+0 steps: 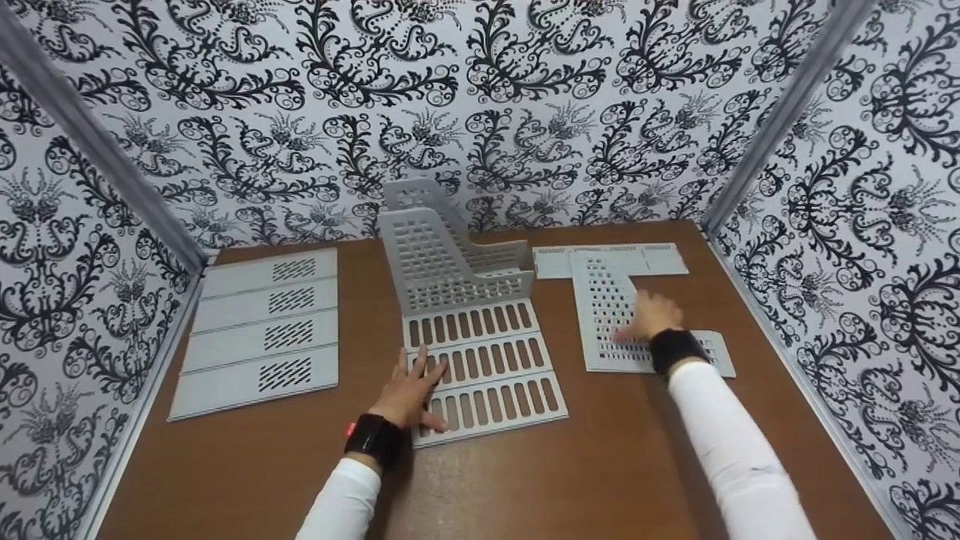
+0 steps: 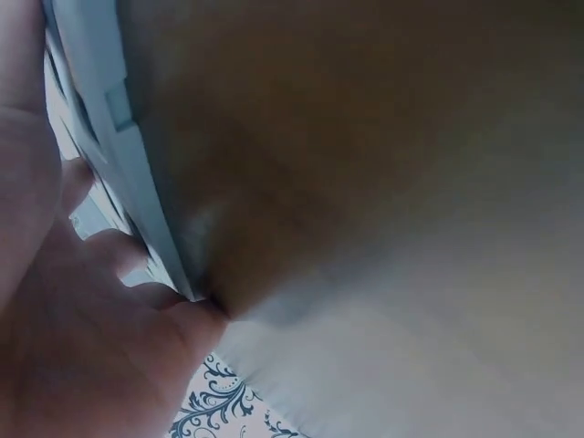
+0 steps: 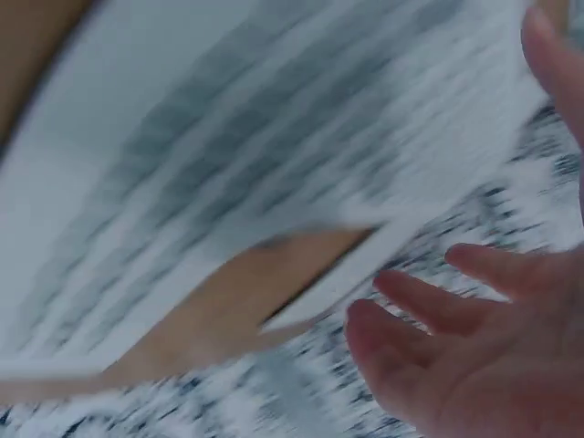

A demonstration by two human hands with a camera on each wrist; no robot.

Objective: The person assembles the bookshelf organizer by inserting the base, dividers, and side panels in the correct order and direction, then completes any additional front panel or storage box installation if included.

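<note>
My left hand [image 1: 405, 394] rests with fingers spread on the left edge of a light grey slotted panel [image 1: 491, 382], which lies flat in three hinged sections. In the left wrist view, fingertips [image 2: 119, 251] lie along that panel's edge. On the right, a perforated side panel [image 1: 611, 319] with a cut-away slope lies flat. My right hand [image 1: 654, 315] is over its sloped edge, fingers extended and thumb apart. The right wrist view shows these fingers [image 3: 429, 306] beside the blurred perforated panel [image 3: 137, 119], with nothing gripped between them.
A grey magazine holder [image 1: 457, 262] stands behind the slotted panel. A wide panel [image 1: 262, 330] with hatched vents lies at the left. A narrow strip panel [image 1: 607, 262] lies at the back right, and another perforated piece [image 1: 716, 345] sticks out beyond my right wrist. Patterned walls [image 1: 480, 97] enclose the table.
</note>
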